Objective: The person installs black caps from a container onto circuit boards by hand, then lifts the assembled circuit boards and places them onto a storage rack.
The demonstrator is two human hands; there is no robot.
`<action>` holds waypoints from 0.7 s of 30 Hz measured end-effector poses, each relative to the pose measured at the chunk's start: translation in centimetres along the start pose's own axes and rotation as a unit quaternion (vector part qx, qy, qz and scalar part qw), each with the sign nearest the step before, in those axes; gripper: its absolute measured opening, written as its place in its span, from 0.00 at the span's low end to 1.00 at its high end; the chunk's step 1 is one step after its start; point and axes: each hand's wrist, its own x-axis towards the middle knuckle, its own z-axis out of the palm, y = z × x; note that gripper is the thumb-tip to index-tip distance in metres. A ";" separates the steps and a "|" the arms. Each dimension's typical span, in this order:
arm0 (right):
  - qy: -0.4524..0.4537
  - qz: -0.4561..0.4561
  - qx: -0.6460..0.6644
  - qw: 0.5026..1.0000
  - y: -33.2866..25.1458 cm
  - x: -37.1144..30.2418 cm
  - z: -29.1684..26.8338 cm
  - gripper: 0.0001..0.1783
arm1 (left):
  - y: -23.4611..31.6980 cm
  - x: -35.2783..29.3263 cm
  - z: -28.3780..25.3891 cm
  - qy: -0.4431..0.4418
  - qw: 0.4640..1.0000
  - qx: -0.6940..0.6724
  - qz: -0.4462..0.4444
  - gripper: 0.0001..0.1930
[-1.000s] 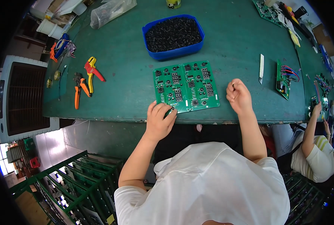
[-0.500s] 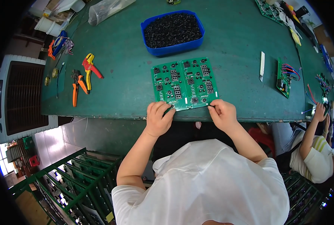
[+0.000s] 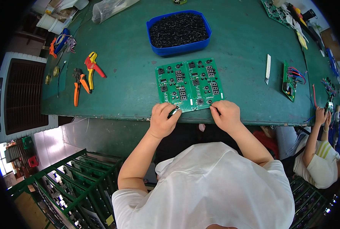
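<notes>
A green circuit board (image 3: 186, 91), two like halves joined side by side with black buttons and digit displays, lies flat near the table's front edge. My left hand (image 3: 164, 120) is closed at its near left corner, thumb and forefinger pinching the edge; a dark bit shows by the fingertips. At the near right edge of the board, my right hand (image 3: 227, 116) is closed, its thumb and forefinger together over the edge. Whatever lies between those right fingertips is too small to tell. Beyond the board stands a blue tray (image 3: 180, 50) heaped with small black parts (image 3: 179, 29).
Orange-handled pliers (image 3: 77, 84) and a red-yellow wire stripper (image 3: 92, 68) lie left. To the right are a white strip (image 3: 268, 69) and a wired board (image 3: 288, 81). Another person's hand (image 3: 321, 116) works at far right. A green rack (image 3: 76, 179) stands lower left.
My right fingertips have moved slightly left along the board's near edge. The left hand keeps its place at the corner. At far right, the other person's hands have shifted a little.
</notes>
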 end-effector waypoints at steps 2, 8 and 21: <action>0.004 -0.009 -0.009 1.000 0.0 0.1 0.0 0.03 | -0.1 -0.1 0.0 0.002 1.000 0.001 0.003 0.16; -0.036 -0.004 -0.005 0.999 0.0 0.6 -0.7 0.02 | -0.1 0.0 0.1 0.002 1.000 -0.012 -0.002 0.16; -0.054 -0.009 -0.051 0.997 -0.3 0.7 -1.0 0.02 | -0.2 -0.1 0.0 0.007 1.000 -0.001 0.011 0.17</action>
